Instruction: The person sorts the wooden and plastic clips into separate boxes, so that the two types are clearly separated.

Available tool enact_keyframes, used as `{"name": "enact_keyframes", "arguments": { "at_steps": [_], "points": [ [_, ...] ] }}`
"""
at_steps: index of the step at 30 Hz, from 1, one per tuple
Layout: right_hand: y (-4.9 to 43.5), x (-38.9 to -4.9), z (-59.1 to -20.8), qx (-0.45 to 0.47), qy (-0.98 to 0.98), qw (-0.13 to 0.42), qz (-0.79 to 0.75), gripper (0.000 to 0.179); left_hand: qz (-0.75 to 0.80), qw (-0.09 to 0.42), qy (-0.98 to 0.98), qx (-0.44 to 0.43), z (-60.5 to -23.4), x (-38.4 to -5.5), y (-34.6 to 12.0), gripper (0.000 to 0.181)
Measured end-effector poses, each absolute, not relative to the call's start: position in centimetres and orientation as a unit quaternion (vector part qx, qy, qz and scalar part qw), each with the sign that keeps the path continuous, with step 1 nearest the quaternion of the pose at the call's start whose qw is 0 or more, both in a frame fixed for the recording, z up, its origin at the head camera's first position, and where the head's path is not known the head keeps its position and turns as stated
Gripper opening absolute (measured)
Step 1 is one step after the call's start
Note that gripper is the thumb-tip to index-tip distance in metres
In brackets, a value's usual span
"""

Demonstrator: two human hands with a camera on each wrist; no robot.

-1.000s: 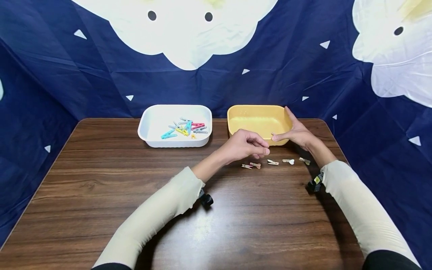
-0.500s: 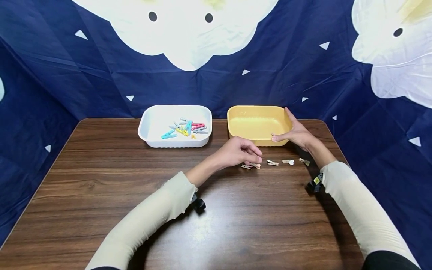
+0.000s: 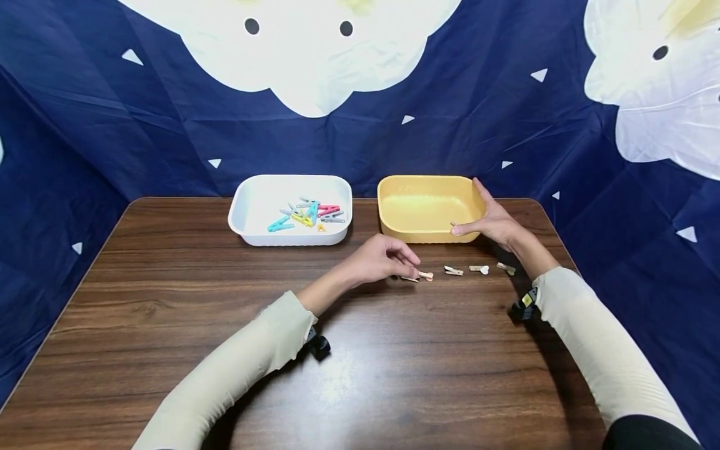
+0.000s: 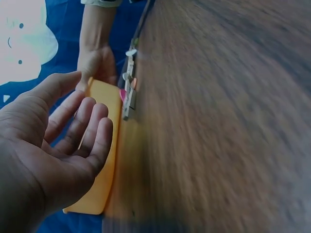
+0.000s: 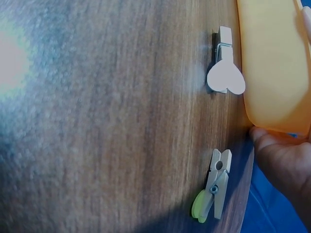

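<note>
My left hand (image 3: 378, 259) hovers low at the left end of a row of small wooden clothespins, its fingertips overlapping the leftmost pair (image 3: 427, 276) in the head view. In the left wrist view its fingers (image 4: 92, 126) curve loosely with nothing between them and the thumb. My right hand (image 3: 495, 224) holds the right end of the yellow basin (image 3: 416, 237), thumb on the front rim, fingers along the end wall. Below that hand lie a clothespin with a white heart (image 5: 226, 77) and one with a green decoration (image 5: 199, 204).
Left of the yellow basin stands a white basin (image 3: 244, 212) holding several coloured plastic clothespins (image 3: 312, 214). Both basins sit at the back edge of the brown wooden table (image 3: 360, 362). A blue patterned cloth (image 3: 337, 150) hangs behind and at the sides.
My left hand has moved left and down from the front of the yellow basin to the leftmost clothespins. The right hand has stayed on the yellow basin.
</note>
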State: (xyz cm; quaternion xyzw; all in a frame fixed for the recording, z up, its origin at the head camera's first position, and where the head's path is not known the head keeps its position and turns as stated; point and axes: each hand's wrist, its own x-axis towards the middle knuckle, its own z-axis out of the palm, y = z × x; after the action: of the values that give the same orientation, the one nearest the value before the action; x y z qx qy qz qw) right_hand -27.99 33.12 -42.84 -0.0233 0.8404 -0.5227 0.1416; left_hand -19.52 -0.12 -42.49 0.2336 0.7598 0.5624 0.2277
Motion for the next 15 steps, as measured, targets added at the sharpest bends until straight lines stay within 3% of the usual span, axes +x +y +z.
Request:
{"name": "enact_keyframes", "arguments": {
  "at_steps": [15],
  "points": [
    [33.1,-28.0,-42.7,-0.023,0.835,0.147,-0.530,0.152,0.511,0.227,0.799,0.220,-43.9,-19.8,-0.8,0.023]
  ]
}}
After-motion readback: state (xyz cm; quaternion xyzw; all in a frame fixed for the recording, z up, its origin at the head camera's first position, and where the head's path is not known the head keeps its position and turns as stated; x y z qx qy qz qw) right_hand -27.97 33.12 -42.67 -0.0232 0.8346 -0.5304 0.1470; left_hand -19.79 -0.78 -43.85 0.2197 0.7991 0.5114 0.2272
